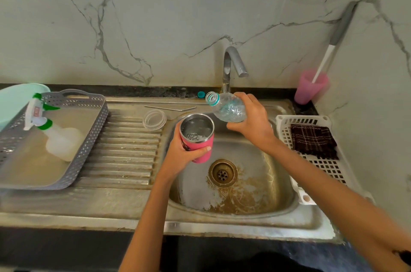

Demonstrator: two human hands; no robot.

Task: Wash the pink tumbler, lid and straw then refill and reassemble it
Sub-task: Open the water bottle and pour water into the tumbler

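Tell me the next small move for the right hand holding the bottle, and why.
Probably bring the mouth of the bottle over the pink tumbler and tip it down. The right hand holds it uncapped and tilted, mouth beyond the rim, no stream visible; the left hand holds the tumbler above the sink with only a little water inside.

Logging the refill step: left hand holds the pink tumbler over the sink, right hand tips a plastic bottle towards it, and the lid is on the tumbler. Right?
Not the lid: in the head view the pink tumbler is open-topped and the lid lies on the draining board. Left hand, right hand and bottle are as stated.
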